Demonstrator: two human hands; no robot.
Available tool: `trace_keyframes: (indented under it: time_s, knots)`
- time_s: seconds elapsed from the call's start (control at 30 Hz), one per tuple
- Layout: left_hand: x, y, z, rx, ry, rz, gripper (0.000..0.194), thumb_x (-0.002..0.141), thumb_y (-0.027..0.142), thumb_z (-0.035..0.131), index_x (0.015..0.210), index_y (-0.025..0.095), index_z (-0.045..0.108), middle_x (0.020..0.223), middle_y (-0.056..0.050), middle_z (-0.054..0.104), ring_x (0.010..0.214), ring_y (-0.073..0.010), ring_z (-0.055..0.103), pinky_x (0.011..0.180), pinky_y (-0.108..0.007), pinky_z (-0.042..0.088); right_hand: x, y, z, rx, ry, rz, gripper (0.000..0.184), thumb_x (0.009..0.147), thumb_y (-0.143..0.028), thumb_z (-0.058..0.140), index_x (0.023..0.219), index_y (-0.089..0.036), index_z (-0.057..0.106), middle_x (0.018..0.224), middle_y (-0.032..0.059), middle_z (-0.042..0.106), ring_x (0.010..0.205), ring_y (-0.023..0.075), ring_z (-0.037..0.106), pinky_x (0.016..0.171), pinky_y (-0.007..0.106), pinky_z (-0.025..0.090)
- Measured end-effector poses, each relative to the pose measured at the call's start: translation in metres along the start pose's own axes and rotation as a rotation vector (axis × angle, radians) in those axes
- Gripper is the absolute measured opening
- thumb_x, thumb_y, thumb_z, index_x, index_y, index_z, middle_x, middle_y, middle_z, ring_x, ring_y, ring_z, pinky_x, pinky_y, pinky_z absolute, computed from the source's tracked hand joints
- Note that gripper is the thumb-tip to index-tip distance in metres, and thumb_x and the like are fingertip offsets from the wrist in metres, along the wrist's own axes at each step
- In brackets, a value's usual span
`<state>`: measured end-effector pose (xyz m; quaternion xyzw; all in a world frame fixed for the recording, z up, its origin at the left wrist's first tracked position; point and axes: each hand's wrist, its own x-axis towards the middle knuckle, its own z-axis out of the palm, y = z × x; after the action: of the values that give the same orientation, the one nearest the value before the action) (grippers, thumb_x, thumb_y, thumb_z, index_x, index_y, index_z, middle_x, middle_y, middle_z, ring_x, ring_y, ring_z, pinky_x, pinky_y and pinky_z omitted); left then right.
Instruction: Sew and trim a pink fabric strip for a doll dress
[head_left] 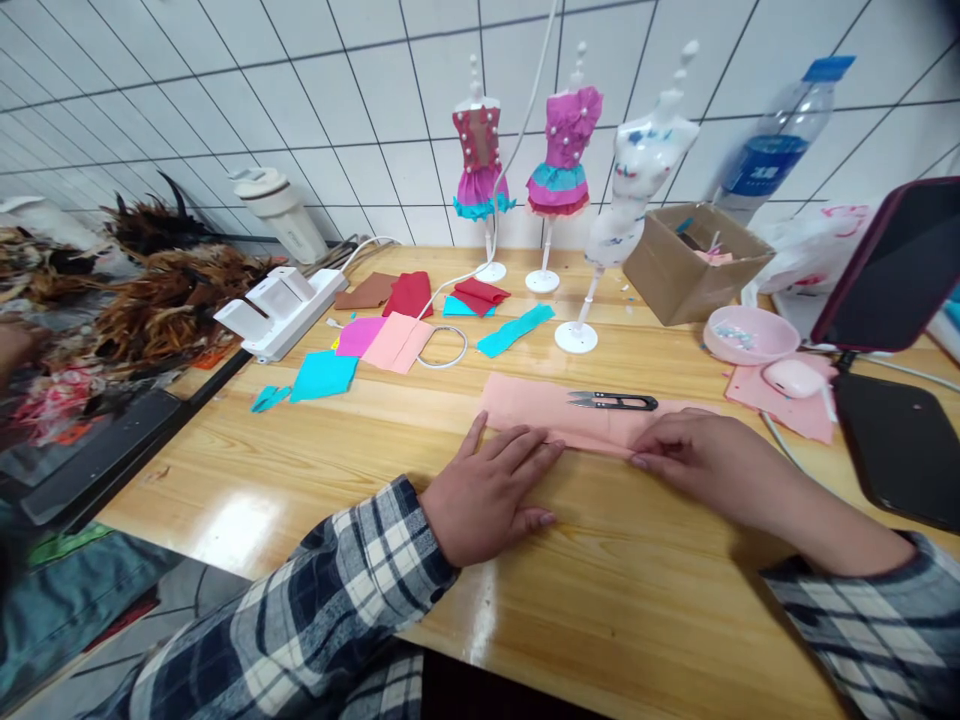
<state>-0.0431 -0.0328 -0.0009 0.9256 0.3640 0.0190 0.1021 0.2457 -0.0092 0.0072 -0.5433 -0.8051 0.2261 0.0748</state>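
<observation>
A strip of peach crepe paper (517,397) lies across the wooden table, its near edge lifted into a slight fold. My left hand (487,490) is spread over the left part of that edge, fingers stretched out and pressing it to the tabletop. At the strip's right end, my right hand (697,455) pinches the near edge between thumb and fingers. Black thread snips (619,401) rest on top of the strip, points to the left, just beyond my hands. Part of the strip's right end is hidden under my right hand.
Behind stand a mannequin in red and purple (480,150), another in purple and blue (566,150) and a bare mannequin (637,170). Coloured paper pieces (325,376) and a power strip (285,310) lie left. Right are a cardboard box (686,280), pink dish (750,345) and phone (904,440).
</observation>
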Motion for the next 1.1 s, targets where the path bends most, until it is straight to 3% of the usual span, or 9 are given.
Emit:
trace_keyframes:
  time_s: [0.27, 0.43, 0.83, 0.97, 1.1]
  knots:
    - [0.001, 0.005, 0.002, -0.057, 0.005, -0.053, 0.073, 0.093, 0.067, 0.028, 0.151, 0.023, 0.027, 0.154, -0.01, 0.037, 0.141, -0.0283, 0.032, 0.117, -0.063, -0.003, -0.001, -0.003, -0.002, 0.053, -0.12, 0.153, 0.02, 0.086, -0.039, 0.055, 0.078, -0.028, 0.069, 0.066, -0.0029, 0.066, 0.059, 0.0154, 0.058, 0.054, 0.028, 0.038]
    - [0.004, 0.013, 0.002, -0.038, 0.035, -0.075, 0.071, 0.092, 0.068, 0.028, 0.151, 0.028, 0.027, 0.15, -0.011, 0.043, 0.138, -0.0299, 0.036, 0.115, -0.067, -0.002, 0.004, -0.013, 0.004, -0.07, -0.044, 0.233, 0.035, 0.087, -0.051, 0.051, 0.066, -0.024, 0.062, 0.065, 0.0, 0.064, 0.06, 0.0177, 0.057, 0.052, 0.029, 0.034]
    - [0.006, 0.018, -0.001, 0.011, 0.073, -0.088, 0.074, 0.089, 0.073, 0.03, 0.148, 0.03, 0.034, 0.143, -0.011, 0.047, 0.133, -0.0305, 0.041, 0.113, -0.069, 0.004, 0.008, -0.014, 0.008, -0.101, -0.007, 0.276, 0.036, 0.084, -0.052, 0.054, 0.062, -0.023, 0.058, 0.065, 0.0021, 0.065, 0.061, 0.0188, 0.057, 0.052, 0.029, 0.031]
    - [0.005, 0.019, 0.003, 0.085, 0.134, -0.068, 0.07, 0.09, 0.07, 0.035, 0.145, 0.027, 0.039, 0.144, -0.01, 0.047, 0.134, -0.0315, 0.038, 0.116, -0.063, 0.01, 0.01, -0.014, 0.009, -0.097, -0.027, 0.297, 0.032, 0.083, -0.049, 0.055, 0.063, -0.023, 0.057, 0.067, 0.0019, 0.066, 0.063, 0.0187, 0.057, 0.053, 0.029, 0.03]
    - [0.011, 0.019, 0.004, 0.154, 0.2, 0.061, 0.057, 0.095, 0.052, 0.041, 0.137, 0.014, 0.049, 0.147, -0.008, 0.046, 0.134, -0.0294, 0.036, 0.119, -0.048, 0.019, 0.011, -0.013, 0.01, -0.1, -0.033, 0.285, 0.031, 0.082, -0.048, 0.056, 0.063, -0.023, 0.056, 0.068, 0.0023, 0.066, 0.065, 0.0195, 0.058, 0.054, 0.029, 0.03]
